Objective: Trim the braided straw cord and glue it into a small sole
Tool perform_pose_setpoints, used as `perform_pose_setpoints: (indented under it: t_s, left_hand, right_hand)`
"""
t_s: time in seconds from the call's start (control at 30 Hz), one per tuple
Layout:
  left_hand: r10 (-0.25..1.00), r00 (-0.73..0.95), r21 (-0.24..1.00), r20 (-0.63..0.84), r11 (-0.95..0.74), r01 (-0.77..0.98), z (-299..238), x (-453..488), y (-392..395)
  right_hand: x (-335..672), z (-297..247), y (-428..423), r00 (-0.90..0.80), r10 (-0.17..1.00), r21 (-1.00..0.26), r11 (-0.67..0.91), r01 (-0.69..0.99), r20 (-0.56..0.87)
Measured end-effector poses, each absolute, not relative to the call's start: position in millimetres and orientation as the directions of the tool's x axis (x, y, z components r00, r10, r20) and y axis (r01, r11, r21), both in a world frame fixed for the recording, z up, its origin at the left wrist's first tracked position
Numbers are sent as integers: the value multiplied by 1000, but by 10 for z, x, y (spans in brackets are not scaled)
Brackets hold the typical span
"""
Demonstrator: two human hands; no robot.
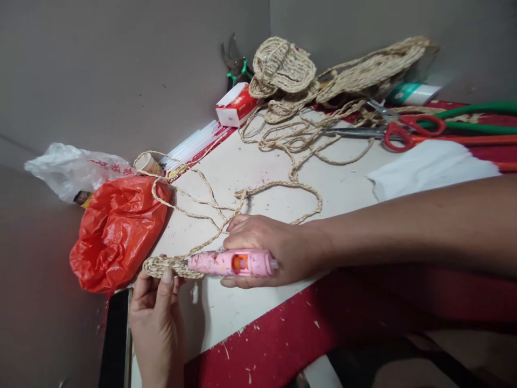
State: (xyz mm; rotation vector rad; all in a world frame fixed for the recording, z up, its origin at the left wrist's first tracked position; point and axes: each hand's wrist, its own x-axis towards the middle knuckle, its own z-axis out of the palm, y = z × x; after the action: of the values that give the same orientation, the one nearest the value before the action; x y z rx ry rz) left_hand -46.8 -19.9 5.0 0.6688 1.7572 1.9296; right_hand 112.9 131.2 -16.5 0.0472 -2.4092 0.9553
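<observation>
My right hand [269, 248] is wrapped round a pink glue gun [214, 263], its nozzle pointing left. The nozzle tip meets a small coiled piece of braided straw [157, 265]. My left hand [159, 307] pinches that coil between thumb and fingers from below. From the coil a braided straw cord [210, 237] runs up past my right hand and loops across the white board [226, 312]. My right palm and the glue gun hide part of the coil and cord.
A red plastic bag [121, 231] lies at left beside a paper cup [148, 164] and glue sticks [196, 141]. Behind stand a red-white box [236, 105], pruning shears [234, 62] and coiled straw pieces [283, 64]. Red-handled scissors [412, 132] and white tissue [432, 170] lie at right.
</observation>
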Motion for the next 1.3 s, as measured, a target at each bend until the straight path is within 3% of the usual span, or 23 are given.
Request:
perform_pose_setpoints:
  t_s: [1.3]
  left_hand:
    - [537, -837, 987, 104, -158, 21, 108, -503, -217]
  right_hand:
    - [1145, -183, 1320, -829, 169, -612, 753, -240, 533]
